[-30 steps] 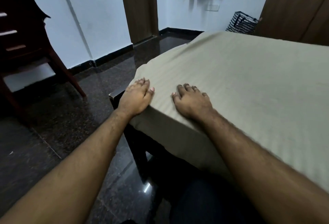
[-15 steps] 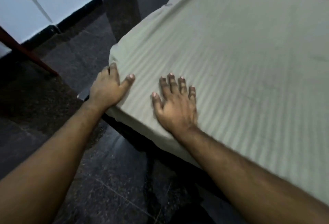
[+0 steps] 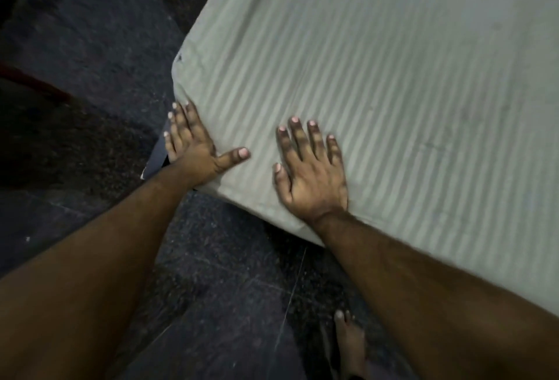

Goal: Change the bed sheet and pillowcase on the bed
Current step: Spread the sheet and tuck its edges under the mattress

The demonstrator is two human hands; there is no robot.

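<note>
Fingers (image 3: 295, 134) of the right hand (image 3: 311, 174) lie straight and spread, flat on the striped bed sheet (image 3: 378, 83), grasping nothing. Left hand (image 3: 193, 150) sits at the mattress corner: fingers straight, running down the side face, thumb laid out across the top; also grasping nothing, only pressing

Sheet covers the bed top and stretches away from both hands, up and to the right; its stripes run diagonally away from the person. Corner of the sheet lies directly under and just beyond the left hand, so the left is the nearer one for any tuck or pull at that corner. Right hand rests just inside the near edge, a little apart from the left

Judgement: smoothing or seating the sheet at this corner

Hard to tell: whether the hem is tucked under, since the underside is hidden. A dark bit of bed frame (image 3: 154, 159) shows below the left hand. No pillow or pillowcase in view. Bare foot (image 3: 351, 346) on the dark floor (image 3: 90, 47); light is dim
</note>
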